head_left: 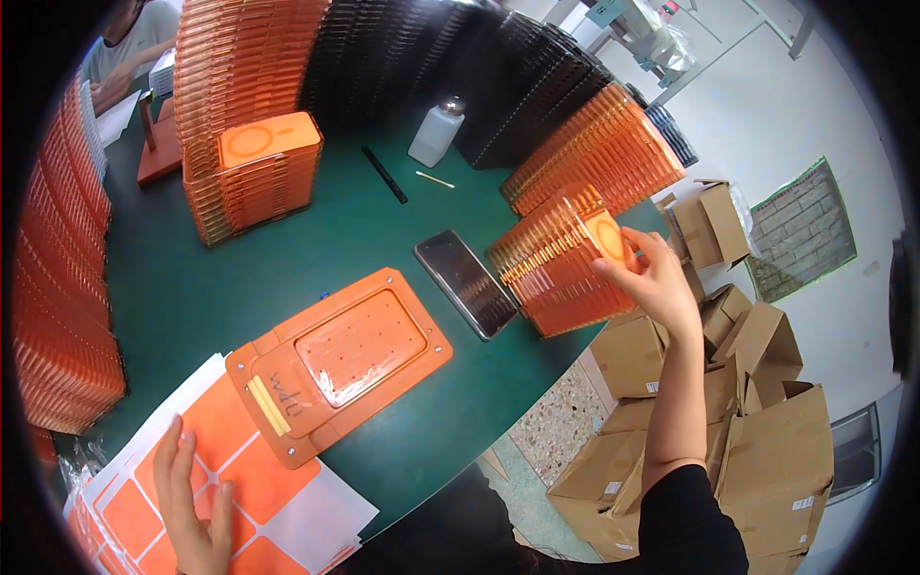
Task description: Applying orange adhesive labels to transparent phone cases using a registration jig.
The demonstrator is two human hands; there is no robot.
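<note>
My right hand [661,286] reaches to the stack of clear orange cases [551,278] at the right table edge. Thumb and fingers close round the stack's end piece, an orange phone case [604,236] marked with a ring. My left hand [198,539] is at the lower left, fingers stretched out over sheets of orange rounded stickers [264,479]. Whether it presses on them I cannot tell. Between my hands, an orange jig plate [276,359] overlaps the sheets. A clear film lies in its dotted recess [359,345], and a yellow strip [268,407] sits at one end.
A dark phone [467,285] lies beside the right stack. Beyond are a white pump bottle [436,134], a black stick [383,174] and a cotton swab [435,179]. Tall stacks of orange [244,57] and black cases [393,67] ring the green table. Cardboard boxes [767,460] crowd the right floor.
</note>
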